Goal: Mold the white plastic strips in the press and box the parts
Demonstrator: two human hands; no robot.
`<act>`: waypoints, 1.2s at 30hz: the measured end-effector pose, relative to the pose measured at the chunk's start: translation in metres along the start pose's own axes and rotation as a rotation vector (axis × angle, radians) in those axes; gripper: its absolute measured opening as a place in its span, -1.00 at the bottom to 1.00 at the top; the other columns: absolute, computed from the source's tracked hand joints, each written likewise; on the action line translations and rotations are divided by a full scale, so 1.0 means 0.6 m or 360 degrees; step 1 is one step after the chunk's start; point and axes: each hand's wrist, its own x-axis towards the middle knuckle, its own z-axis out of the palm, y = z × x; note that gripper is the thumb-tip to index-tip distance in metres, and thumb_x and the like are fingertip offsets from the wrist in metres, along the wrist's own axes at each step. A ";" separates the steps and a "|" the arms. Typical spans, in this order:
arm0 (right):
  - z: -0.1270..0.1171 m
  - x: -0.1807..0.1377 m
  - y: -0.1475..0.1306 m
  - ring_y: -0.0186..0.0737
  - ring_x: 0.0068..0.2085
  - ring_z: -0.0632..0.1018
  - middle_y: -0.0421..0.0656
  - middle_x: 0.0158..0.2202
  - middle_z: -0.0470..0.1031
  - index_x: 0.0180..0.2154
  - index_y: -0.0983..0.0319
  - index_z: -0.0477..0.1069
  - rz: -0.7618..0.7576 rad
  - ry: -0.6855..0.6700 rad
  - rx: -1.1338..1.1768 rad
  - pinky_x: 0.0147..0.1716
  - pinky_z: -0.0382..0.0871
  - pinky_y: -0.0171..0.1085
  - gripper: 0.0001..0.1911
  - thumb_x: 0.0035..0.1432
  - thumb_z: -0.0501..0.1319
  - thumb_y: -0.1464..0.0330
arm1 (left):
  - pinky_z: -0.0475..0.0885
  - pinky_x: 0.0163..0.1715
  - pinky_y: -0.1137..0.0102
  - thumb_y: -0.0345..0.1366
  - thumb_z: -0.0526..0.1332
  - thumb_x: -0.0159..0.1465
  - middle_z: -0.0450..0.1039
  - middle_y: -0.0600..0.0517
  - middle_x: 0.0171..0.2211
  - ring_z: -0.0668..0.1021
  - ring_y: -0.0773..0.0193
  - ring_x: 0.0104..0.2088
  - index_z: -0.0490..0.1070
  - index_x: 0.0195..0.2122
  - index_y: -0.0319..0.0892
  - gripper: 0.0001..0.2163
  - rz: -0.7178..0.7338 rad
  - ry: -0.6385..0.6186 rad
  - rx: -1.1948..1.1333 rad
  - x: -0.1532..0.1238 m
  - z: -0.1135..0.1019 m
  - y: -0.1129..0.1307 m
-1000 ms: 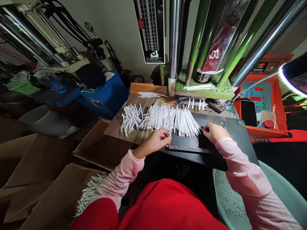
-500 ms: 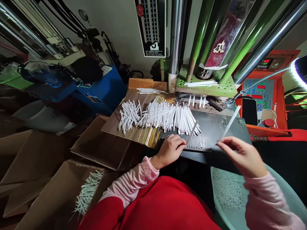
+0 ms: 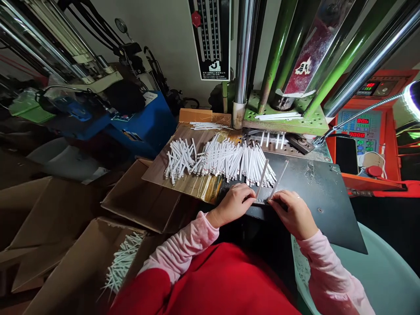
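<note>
My left hand [image 3: 234, 202] is at the near edge of the dark plate, thumb and fingers pinched on the lower end of a thin white strip [image 3: 262, 179]. That strip tilts up and away. To its right, my right hand [image 3: 293, 211] pinches the lower end of a second pale strip [image 3: 279, 178], also slanting upward. Both lower ends are by a row of small notches [image 3: 262, 201] on the plate's edge; whether they sit in the notches is hidden by the fingers. Just beyond lies a heap of white strips [image 3: 226, 157] with darker near ends.
Behind the dark plate [image 3: 311, 192] stands a press with a green platen [image 3: 285, 124]; several strips protrude beneath it. A control box [image 3: 361, 122], phone [image 3: 347, 155] and lamp [image 3: 411, 100] are right. A pale tub [image 3: 377, 271] stands below; a cardboard box [image 3: 75, 262] holds strips at lower left.
My right hand has moved left and down with its strip, from over the plate's right part to beside my left hand. My left hand stays at the edge; the view has shifted slightly.
</note>
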 end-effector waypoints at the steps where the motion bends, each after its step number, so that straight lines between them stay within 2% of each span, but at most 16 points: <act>1: -0.001 0.000 0.001 -0.11 -0.32 0.49 -0.12 -0.34 0.57 -0.35 0.16 0.47 0.0009 -0.0030 -0.0014 -0.26 0.32 -0.15 -0.67 0.34 0.15 0.10 | 0.41 -0.11 0.37 -0.50 0.30 0.25 0.56 0.02 -0.32 0.55 0.24 -0.23 0.51 -0.37 -0.20 -0.90 -0.0022 -0.0039 -0.0024 0.003 -0.007 0.000; 3: -0.006 0.002 0.004 -0.12 -0.33 0.50 -0.13 -0.35 0.57 -0.36 0.15 0.48 0.0030 -0.0117 0.0037 -0.27 0.34 -0.15 -0.66 0.33 0.14 0.08 | 0.42 -0.16 0.41 -0.52 0.27 0.25 0.55 0.03 -0.35 0.55 0.27 -0.28 0.52 -0.39 -0.19 -0.88 -0.0116 -0.0075 -0.0019 0.015 -0.025 -0.003; 6: -0.020 0.009 0.019 -0.12 -0.29 0.57 -0.13 -0.31 0.61 -0.29 0.15 0.52 0.0128 -0.0191 0.0251 -0.24 0.42 -0.18 -0.67 0.29 0.16 0.06 | 0.41 -0.19 0.42 -0.48 0.24 0.28 0.55 0.03 -0.36 0.55 0.28 -0.32 0.52 -0.39 -0.19 -0.87 -0.0311 0.0029 0.0172 0.040 -0.046 -0.012; 9: -0.036 0.025 0.046 -0.12 -0.27 0.62 -0.11 -0.26 0.65 -0.20 0.16 0.55 0.0363 -0.0049 0.0262 -0.23 0.47 -0.19 -0.64 0.24 0.16 0.05 | 0.42 -0.17 0.38 -0.36 0.29 0.28 0.55 0.01 -0.37 0.55 0.24 -0.30 0.50 -0.42 -0.18 -0.88 -0.0439 0.0057 0.0439 0.063 -0.047 -0.018; 12: -0.049 0.055 0.073 -0.10 -0.32 0.61 -0.10 -0.29 0.65 -0.25 0.16 0.56 0.0529 0.0063 0.0070 -0.26 0.46 -0.17 -0.63 0.15 0.17 0.04 | 0.42 -0.16 0.31 -0.25 0.33 0.27 0.55 -0.03 -0.35 0.56 0.16 -0.28 0.49 -0.42 -0.18 -0.84 -0.0467 -0.0034 0.0699 0.078 -0.032 -0.017; 16: -0.054 0.105 0.084 -0.13 -0.38 0.58 -0.12 -0.35 0.63 -0.29 0.16 0.57 0.0595 -0.0031 -0.0060 -0.33 0.41 -0.19 -0.70 0.10 0.20 0.11 | 0.43 -0.19 0.30 -0.33 0.24 0.30 0.55 -0.06 -0.36 0.58 0.12 -0.28 0.49 -0.39 -0.19 -0.87 -0.0477 -0.0127 0.0897 0.088 -0.025 -0.010; 19: -0.044 0.137 0.079 -0.16 -0.42 0.54 -0.13 -0.42 0.60 -0.33 0.17 0.56 0.0639 -0.0168 -0.0168 -0.39 0.35 -0.21 -0.75 0.11 0.22 0.15 | 0.41 -0.28 0.32 -0.44 0.21 0.25 0.50 -0.03 -0.44 0.56 0.14 -0.36 0.45 -0.41 -0.17 -0.89 -0.0535 -0.0092 0.0850 0.088 -0.037 -0.008; 22: -0.025 0.161 0.071 -0.14 -0.40 0.55 -0.11 -0.41 0.60 -0.33 0.18 0.57 0.0661 -0.0296 -0.0310 -0.41 0.31 -0.23 -0.74 0.14 0.24 0.14 | 0.36 -0.37 0.38 -0.52 0.19 0.19 0.42 0.06 -0.54 0.50 0.23 -0.47 0.38 -0.46 -0.15 -0.85 -0.0556 0.0005 0.0564 0.082 -0.056 -0.010; 24: -0.013 0.173 0.065 -0.12 -0.40 0.55 -0.08 -0.38 0.61 -0.29 0.18 0.58 0.0677 -0.0360 -0.0464 -0.42 0.30 -0.23 -0.73 0.15 0.26 0.14 | 0.34 -0.42 0.42 -0.52 0.18 0.18 0.40 0.11 -0.57 0.47 0.30 -0.52 0.33 -0.47 -0.15 -0.85 -0.0562 -0.0056 0.0175 0.075 -0.065 -0.012; 26: -0.006 0.182 0.057 -0.09 -0.41 0.56 -0.02 -0.38 0.60 -0.27 0.21 0.59 0.0698 -0.0380 -0.0606 -0.42 0.30 -0.22 -0.75 0.16 0.25 0.19 | 0.36 -0.42 0.46 -0.48 0.19 0.19 0.44 0.11 -0.54 0.50 0.34 -0.50 0.33 -0.45 -0.17 -0.88 -0.0560 -0.0145 -0.0270 0.065 -0.069 -0.013; 28: -0.006 0.184 0.048 -0.07 -0.41 0.57 0.03 -0.37 0.59 -0.29 0.23 0.59 0.0690 -0.0371 -0.0715 -0.42 0.29 -0.20 -0.78 0.18 0.21 0.26 | 0.38 -0.38 0.47 -0.45 0.23 0.18 0.48 0.09 -0.49 0.55 0.35 -0.44 0.33 -0.44 -0.19 -0.91 -0.0560 -0.0102 -0.0620 0.054 -0.070 -0.013; 31: -0.019 0.171 0.042 -0.06 -0.38 0.56 0.03 -0.34 0.58 -0.32 0.22 0.56 0.0610 -0.0372 -0.0819 -0.42 0.26 -0.20 -0.80 0.19 0.17 0.32 | 0.38 -0.37 0.48 -0.38 0.29 0.18 0.50 0.09 -0.44 0.58 0.36 -0.42 0.33 -0.37 -0.20 -0.89 -0.0601 0.0108 -0.1012 0.035 -0.071 -0.012; 34: -0.043 0.138 0.055 -0.11 -0.40 0.52 -0.03 -0.35 0.55 -0.37 0.20 0.51 0.0504 -0.0345 -0.0842 -0.44 0.21 -0.22 -0.83 0.17 0.17 0.30 | 0.41 -0.32 0.45 -0.29 0.38 0.15 0.53 0.08 -0.39 0.60 0.35 -0.40 0.39 -0.14 -0.20 -0.71 -0.0703 0.0134 -0.1427 0.015 -0.078 -0.013; 36: -0.063 0.109 0.070 -0.14 -0.45 0.48 -0.08 -0.41 0.53 -0.41 0.18 0.47 0.0520 -0.0287 -0.0781 -0.47 0.18 -0.23 -0.85 0.13 0.19 0.27 | 0.45 -0.27 0.41 -0.22 0.44 0.11 0.54 0.05 -0.35 0.61 0.32 -0.36 0.42 -0.11 -0.20 -0.63 -0.0791 0.0157 -0.1609 0.004 -0.083 -0.014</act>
